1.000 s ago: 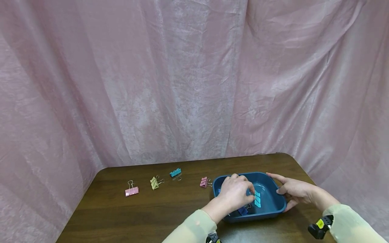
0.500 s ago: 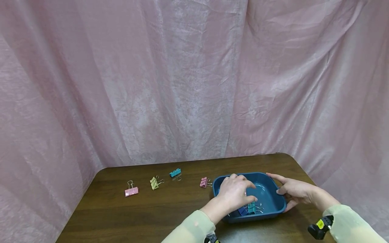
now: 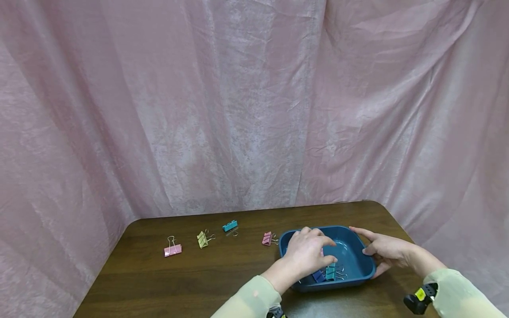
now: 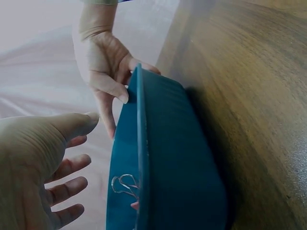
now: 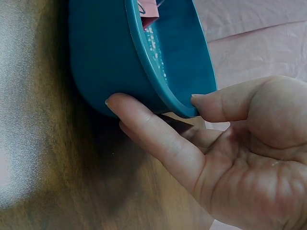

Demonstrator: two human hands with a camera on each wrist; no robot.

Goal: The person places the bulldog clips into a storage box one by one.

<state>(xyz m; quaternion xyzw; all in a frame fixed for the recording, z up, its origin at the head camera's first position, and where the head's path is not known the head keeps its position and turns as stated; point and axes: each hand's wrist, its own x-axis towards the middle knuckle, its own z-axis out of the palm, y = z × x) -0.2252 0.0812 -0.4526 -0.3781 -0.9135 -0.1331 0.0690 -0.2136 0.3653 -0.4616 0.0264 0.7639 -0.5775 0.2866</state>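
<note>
A dark blue plastic bin (image 3: 351, 256) stands on the table's right side. My right hand (image 3: 387, 251) grips its right end, thumb over the rim and fingers against the outer wall, as the right wrist view shows. Over the bin's left half hovers my left hand (image 3: 307, 251), its thumb and fingers spread with nothing between them. Inside the bin lie a teal binder clip (image 3: 330, 271) and a dark blue binder clip (image 3: 319, 277). A pink binder clip (image 5: 149, 10) also shows inside it. The left hand hides part of the bin's contents.
Along the wooden table (image 3: 191, 282) left of the bin lie a light pink binder clip (image 3: 172, 250), a yellow one (image 3: 202, 240), a teal one (image 3: 229, 226) and a darker pink one (image 3: 267, 238). A pink curtain (image 3: 238, 110) hangs behind.
The teal binder clip, upright near the left hand's fingers a second ago, now lies in the bin beside the dark blue one. The left hand's fingers have spread. The right hand keeps its place.
</note>
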